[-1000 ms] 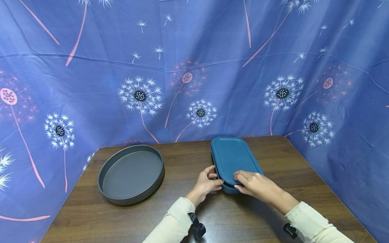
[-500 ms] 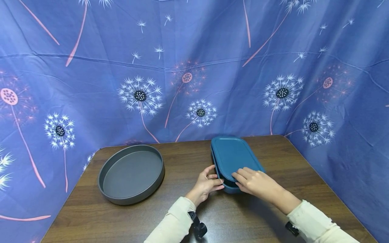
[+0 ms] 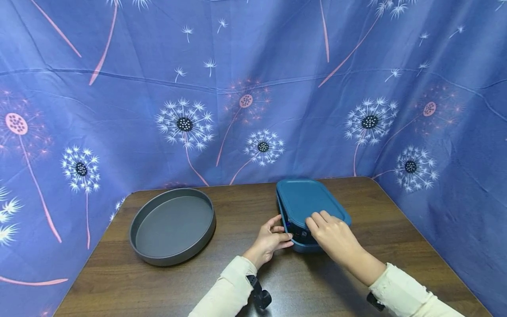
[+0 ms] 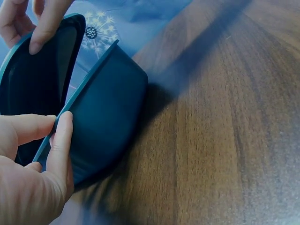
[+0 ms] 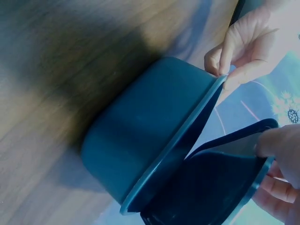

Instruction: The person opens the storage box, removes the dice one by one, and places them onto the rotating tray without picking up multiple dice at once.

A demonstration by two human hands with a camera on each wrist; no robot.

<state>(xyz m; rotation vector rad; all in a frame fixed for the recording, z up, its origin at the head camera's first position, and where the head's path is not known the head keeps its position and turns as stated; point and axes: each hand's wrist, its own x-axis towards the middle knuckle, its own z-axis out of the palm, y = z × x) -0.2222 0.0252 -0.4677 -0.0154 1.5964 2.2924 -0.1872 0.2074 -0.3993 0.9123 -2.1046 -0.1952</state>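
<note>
A blue rectangular food container [image 3: 306, 248] stands on the wooden table, its blue lid [image 3: 309, 200] tilted up at the near end. My left hand [image 3: 266, 242] pinches the container's rim at the near left corner, thumb and fingers on either side of the wall. With the right hand [image 3: 334, 233] I hold the lid's near edge, thumb below and fingers on top. In the right wrist view the lid's dark underside [image 5: 211, 183] angles away from the container wall [image 5: 150, 122]. Through the gap in the head view, small dark contents show indistinctly.
A round dark grey pan [image 3: 172, 229] stands at the left of the wooden table [image 3: 237, 211]. Behind the table and along its sides hangs a blue cloth [image 3: 301, 88] printed with dandelions. Black wrist cameras [image 3: 261, 297] sit at both sleeves.
The right hand has raised the lid's near edge, widening the gap over the container until its dark inside shows. The left hand has stayed at the rim.
</note>
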